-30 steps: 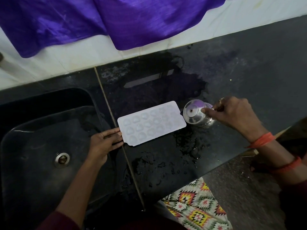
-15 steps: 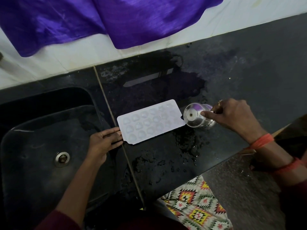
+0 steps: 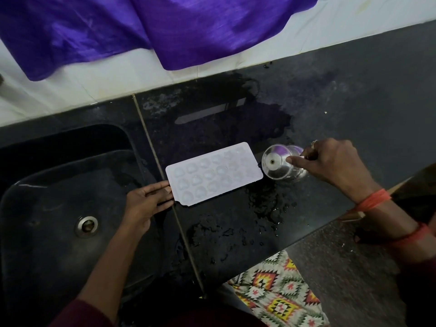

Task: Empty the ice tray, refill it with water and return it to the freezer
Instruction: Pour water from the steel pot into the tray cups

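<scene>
**Between my two hands: the tray, filling**

Right at the fingertips of my left hand, the ice tray lies flat on the wet surface. Those fingers lie straight against its end, I judge to steady it. My right hand curls round a steel cup, tipped over the tray's other end, probably to pour.

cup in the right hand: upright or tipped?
Tipped. The cup lies nearly sideways in the right hand, one round end facing the tray. Water flowing: cannot tell.
</scene>
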Demonstrator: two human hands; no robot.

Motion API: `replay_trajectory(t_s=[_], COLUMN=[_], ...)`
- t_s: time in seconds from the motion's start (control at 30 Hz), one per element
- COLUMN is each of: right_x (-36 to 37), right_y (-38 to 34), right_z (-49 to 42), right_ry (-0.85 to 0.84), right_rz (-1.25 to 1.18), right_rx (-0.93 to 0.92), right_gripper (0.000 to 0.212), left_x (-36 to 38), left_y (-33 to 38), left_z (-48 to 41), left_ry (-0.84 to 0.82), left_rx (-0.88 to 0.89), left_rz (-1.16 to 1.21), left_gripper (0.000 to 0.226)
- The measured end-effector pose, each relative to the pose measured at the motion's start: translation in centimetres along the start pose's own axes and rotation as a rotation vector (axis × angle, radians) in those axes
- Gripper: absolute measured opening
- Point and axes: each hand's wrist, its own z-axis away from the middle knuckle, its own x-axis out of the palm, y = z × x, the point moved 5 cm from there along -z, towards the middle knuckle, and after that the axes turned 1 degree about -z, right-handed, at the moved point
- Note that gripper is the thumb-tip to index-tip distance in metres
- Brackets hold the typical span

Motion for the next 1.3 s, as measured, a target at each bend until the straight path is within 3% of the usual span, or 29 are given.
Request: replay_trajectory(t_s=[0.4, 0.77, 1.3], right_x=[-0.5, -0.9, -0.1], right_y=[0.1, -0.5, -2.7], right_z=[0.1, 0.6, 0.8], right_ry=[-0.027, 0.055, 0.090], right_rz=[-0.028, -0.176, -0.096], right_rx=[0.024, -0.083, -0.150], right_gripper=[0.049, 0.041, 0.038], left_x=[0.0, 0.1, -0.2], left_y=[0.0, -0.1, -0.4], left_z=[-0.3, -0.1, -0.1], left_ry=[-0.013, -0.013, -0.006], left_rx=[0.000, -0.010, -0.022], left_rz=[-0.006, 0.002, 0.028], left_gripper=[0.023, 0.021, 0.017])
